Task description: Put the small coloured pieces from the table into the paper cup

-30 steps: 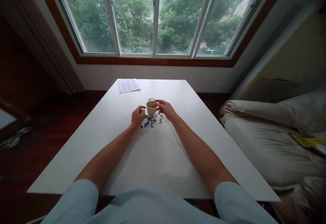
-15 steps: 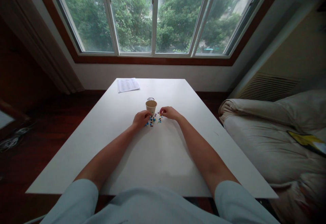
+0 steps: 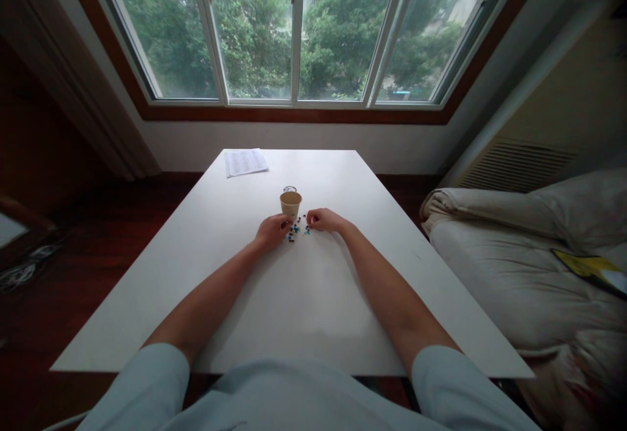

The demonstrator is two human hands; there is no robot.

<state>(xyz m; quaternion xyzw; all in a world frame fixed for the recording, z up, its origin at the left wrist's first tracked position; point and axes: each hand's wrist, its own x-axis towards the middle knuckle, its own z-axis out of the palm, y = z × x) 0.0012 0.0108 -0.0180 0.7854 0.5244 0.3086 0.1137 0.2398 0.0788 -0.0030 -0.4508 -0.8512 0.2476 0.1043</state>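
Observation:
Small multicoloured pieces (image 3: 296,229), too small to name by kind, lie scattered on the white table (image 3: 304,307) in front of a light brown paper cup (image 3: 290,205). The cup stands upright, and its contents cannot be seen. At the left edge of the pieces is my left hand (image 3: 273,231), just in front of the cup, its fingers bent and pinched together. My right hand (image 3: 323,219) rests at their right side with thumb and fingertips closed over the tabletop. Whatever either hand pinches is hidden or too small to make out.
Behind the cup lies a thin dark loop (image 3: 290,189). Printed sheets of paper (image 3: 246,162) lie at the far left corner of the table. A cushioned sofa (image 3: 480,274) stands to the right, and a window (image 3: 294,39) is beyond the table.
My right hand has come slightly nearer to me, over the right-hand pieces. My left hand has shifted slightly right and now covers some pieces at the left. The cup stays in place.

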